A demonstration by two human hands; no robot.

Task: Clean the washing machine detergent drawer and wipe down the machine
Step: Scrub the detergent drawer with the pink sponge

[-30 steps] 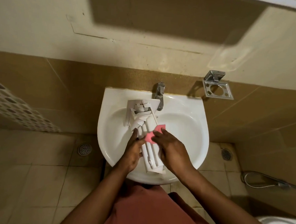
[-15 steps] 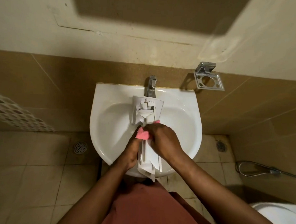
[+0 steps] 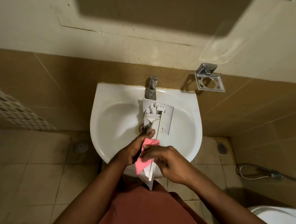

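I see the white detergent drawer (image 3: 158,117) lying lengthwise over the basin (image 3: 112,127), its far end just below the tap (image 3: 152,87) and its near end jutting past the basin's front rim. The left hand (image 3: 135,150) has its grip closed round the drawer's left side, thumb on top. The right hand (image 3: 172,162) appears to pinch the pink cloth (image 3: 143,161) against the drawer, above the front rim.

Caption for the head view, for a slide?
Left hand holds the drawer over the sink; right hand holds a pink cloth against it.
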